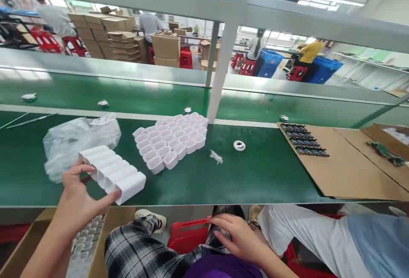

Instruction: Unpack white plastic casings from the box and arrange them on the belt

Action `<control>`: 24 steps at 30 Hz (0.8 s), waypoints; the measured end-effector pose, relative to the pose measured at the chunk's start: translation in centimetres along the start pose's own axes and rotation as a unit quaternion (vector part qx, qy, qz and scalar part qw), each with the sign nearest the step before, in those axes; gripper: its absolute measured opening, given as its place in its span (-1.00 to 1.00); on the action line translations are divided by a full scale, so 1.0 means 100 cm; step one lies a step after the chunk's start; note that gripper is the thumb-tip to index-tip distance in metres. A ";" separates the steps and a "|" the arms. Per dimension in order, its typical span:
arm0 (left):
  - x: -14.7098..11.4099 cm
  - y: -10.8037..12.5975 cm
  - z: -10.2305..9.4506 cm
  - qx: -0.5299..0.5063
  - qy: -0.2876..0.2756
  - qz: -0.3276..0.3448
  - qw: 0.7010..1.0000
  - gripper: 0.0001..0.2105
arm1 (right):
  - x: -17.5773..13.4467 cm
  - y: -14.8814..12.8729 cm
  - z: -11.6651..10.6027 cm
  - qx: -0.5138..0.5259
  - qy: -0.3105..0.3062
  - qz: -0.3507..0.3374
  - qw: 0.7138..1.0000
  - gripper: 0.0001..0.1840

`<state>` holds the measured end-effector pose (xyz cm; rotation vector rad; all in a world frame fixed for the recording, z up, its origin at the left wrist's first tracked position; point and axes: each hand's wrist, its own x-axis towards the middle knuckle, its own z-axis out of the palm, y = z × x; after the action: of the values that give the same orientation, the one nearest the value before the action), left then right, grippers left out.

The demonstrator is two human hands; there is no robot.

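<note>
My left hand (76, 199) grips a row of several white plastic shells (111, 173) lying on their sides at the near edge of the green bench (255, 176). Behind the row lies a crumpled clear plastic bag (76, 139). A block of many upright white shells (172, 139) stands in rows at the bench's middle. My right hand (239, 237) is below the bench edge, over my lap, its fingers bent near a red stool (187, 233); whether it holds anything is unclear.
A white tape ring (239, 145) and a small white scrap (216, 156) lie right of the block. Cardboard sheets (348, 167) with dark circuit boards (302, 139) lie at right. A white post (223, 69) rises behind. A carton of shells (84, 244) sits below left. Another person's leg (306, 231) at right.
</note>
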<state>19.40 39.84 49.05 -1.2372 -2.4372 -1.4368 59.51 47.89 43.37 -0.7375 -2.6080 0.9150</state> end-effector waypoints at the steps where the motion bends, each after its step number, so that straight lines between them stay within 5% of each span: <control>1: 0.009 0.015 0.009 -0.010 -0.019 0.027 0.999 -0.41 | -0.010 0.006 -0.007 0.003 0.031 0.015 0.999 -0.66; 6: 0.043 0.123 0.072 -0.029 -0.143 0.172 0.974 -0.32 | -0.036 0.030 -0.036 0.035 0.199 0.062 0.977 -0.67; 10: 0.039 0.222 0.164 0.066 -0.274 0.176 0.943 -0.39 | -0.043 0.045 -0.053 0.057 0.248 0.075 0.964 -0.66; 13: 0.029 0.275 0.234 0.140 -0.328 0.141 0.924 -0.42 | -0.046 0.053 -0.058 0.085 0.265 0.088 0.956 -0.65; 18: 0.038 0.318 0.306 0.210 -0.364 0.004 0.908 -0.20 | -0.049 0.060 -0.054 0.119 0.279 0.073 0.950 -0.67; 24: 0.040 0.326 0.327 0.230 -0.336 -0.103 0.907 -0.07 | -0.048 0.067 -0.048 0.143 0.282 0.043 0.948 -0.67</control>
<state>48.93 75.05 55.44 -1.5594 -3.1519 -0.3924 67.98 52.18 42.25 -0.8806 -1.9136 0.9147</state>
